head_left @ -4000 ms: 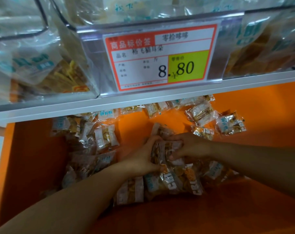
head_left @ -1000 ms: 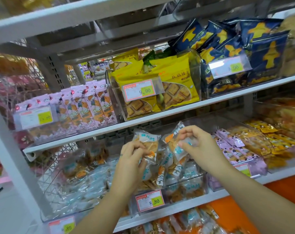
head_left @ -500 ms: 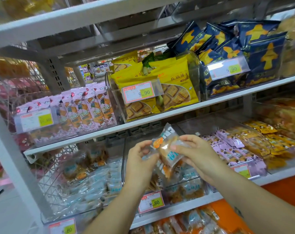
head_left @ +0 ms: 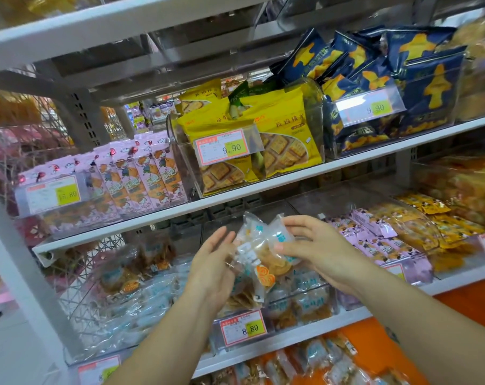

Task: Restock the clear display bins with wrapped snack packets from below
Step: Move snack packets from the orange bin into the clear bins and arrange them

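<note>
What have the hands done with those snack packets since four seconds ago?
Both hands scooped snack packets from the orange bin below and lifted them over the clear bin tagged 8.80. The left hand has now straightened its fingers; the right hand still pinches the bundle. The yellow bags above stayed put.

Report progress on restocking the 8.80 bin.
Done: the 8.80 bin is partly filled. In hand: a cluster of packets, pressed by the left hand and gripped by the right hand, over that bin. Left: loose packets lie on the orange shelf below.
</note>
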{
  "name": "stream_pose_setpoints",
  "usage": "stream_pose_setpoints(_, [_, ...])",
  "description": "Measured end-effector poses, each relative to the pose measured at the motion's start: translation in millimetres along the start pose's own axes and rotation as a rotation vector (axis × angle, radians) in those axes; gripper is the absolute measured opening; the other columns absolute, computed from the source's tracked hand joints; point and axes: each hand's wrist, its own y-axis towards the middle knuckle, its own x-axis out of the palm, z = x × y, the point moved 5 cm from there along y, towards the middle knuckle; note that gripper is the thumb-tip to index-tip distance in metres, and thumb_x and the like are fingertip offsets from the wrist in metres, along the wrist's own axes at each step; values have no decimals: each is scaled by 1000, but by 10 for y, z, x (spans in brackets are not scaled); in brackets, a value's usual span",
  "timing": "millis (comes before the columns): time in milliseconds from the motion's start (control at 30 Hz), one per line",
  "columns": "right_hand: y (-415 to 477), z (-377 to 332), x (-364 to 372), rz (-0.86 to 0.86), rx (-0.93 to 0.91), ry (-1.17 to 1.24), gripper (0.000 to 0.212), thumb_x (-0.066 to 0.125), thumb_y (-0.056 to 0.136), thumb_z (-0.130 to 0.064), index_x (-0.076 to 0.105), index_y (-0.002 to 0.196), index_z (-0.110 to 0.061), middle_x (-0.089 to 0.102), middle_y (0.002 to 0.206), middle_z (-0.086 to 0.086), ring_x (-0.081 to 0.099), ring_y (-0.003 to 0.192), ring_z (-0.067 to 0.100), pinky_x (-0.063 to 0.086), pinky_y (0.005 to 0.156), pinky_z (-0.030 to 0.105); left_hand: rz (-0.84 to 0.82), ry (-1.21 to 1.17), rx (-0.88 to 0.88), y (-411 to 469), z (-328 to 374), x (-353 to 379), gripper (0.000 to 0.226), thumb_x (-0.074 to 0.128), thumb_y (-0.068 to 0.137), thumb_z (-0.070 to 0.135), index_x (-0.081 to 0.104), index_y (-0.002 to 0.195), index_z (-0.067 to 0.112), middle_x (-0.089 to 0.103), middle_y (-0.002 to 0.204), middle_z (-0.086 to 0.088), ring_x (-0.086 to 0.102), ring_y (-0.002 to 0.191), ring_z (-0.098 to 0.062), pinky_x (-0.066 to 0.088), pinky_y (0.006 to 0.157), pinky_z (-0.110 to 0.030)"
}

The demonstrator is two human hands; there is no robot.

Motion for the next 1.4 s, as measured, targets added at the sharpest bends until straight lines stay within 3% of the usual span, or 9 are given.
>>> stream_pose_setpoints(300, [-47, -18, 72, -110, -48, -117, 34, 78, 63, -43, 68, 95, -37, 66, 109, -4, 65, 101, 18, 50, 94, 47, -236, 83, -64, -107, 103, -66, 38, 49, 88, -12, 61, 111, 15, 67, 114, -6, 68, 97, -21, 59, 64, -32])
stream_pose_setpoints(500, [-109, 45, 384, -247, 5, -72, 39, 76, 67, -35, 61, 103, -28, 69, 110, -7, 66, 101, 17, 51, 89, 40, -300, 153, -55, -152, 170, -219, 38, 59, 77, 3, 61, 114, 14, 69, 113, -7, 68, 94, -22, 57, 71, -33])
stream_pose_setpoints(567, [-93, 36, 446, -188, -46, -119, 30, 75, 76, -25, 63, 103, -25, 68, 109, -5, 66, 99, 14, 55, 87, 35, -383, 351, -18, -212, 223, -310, 45, 68, 78, 21, 58, 122, 18, 69, 114, -3, 67, 99, -19, 57, 77, -32])
stream_pose_setpoints(667, [-87, 17, 558, -156, -145, -184, 22, 74, 78, -18, 64, 97, -25, 67, 103, -8, 65, 93, 3, 56, 78, 24, -493, 1022, 173, -360, 285, -421, 55, 74, 77, 42, 43, 123, 40, 55, 116, 27, 52, 100, 23, 40, 82, -1])
stream_pose_setpoints(733, [-96, -14, 728, -163, -220, -287, 23, 76, 77, -22, 63, 95, -29, 66, 100, -15, 62, 93, -5, 51, 77, 15, -426, 1245, 302, -413, 357, -547, 68, 74, 75, 43, 28, 125, 45, 37, 108, 39, 39, 92, 34, 30, 73, 9])
stream_pose_setpoints(1000, [204, 83, 1498, -242, -271, -306, 70, 86, 59, -41, 45, 115, -52, 49, 124, -26, 52, 112, -6, 51, 86, 22, -230, 1040, 371, -126, 633, -1290, 66, 80, 73, 31, 37, 122, 41, 47, 111, 32, 45, 95, 28, 42, 86, -3])
stream_pose_setpoints(1133, [434, 74, 1863, -271, -297, -461, 69, 80, 73, -22, 39, 127, -38, 46, 110, -27, 49, 88, -25, 40, 72, 0, -193, 983, 370, 131, 741, -1625, 67, 81, 73, 22, 38, 122, 34, 53, 115, 19, 51, 105, 12, 41, 89, -5])
stream_pose_setpoints(1267, [745, 111, 2166, -337, -265, -572, 70, 78, 75, -26, 39, 133, -34, 45, 116, -25, 54, 92, -10, 43, 71, 4, -122, 958, 380, 355, 850, -1885, 66, 81, 74, 29, 40, 126, 32, 54, 118, 10, 57, 109, -7, 49, 95, -30])
stream_pose_setpoints(1400, [1129, 197, 2340, -286, -237, -604, 62, 77, 77, -18, 46, 130, -26, 56, 118, -13, 59, 98, 1, 47, 79, 11, -52, 944, 357, 596, 894, -2051, 57, 72, 83, 26, 38, 129, 27, 50, 117, 13, 53, 112, -11, 44, 100, -35])
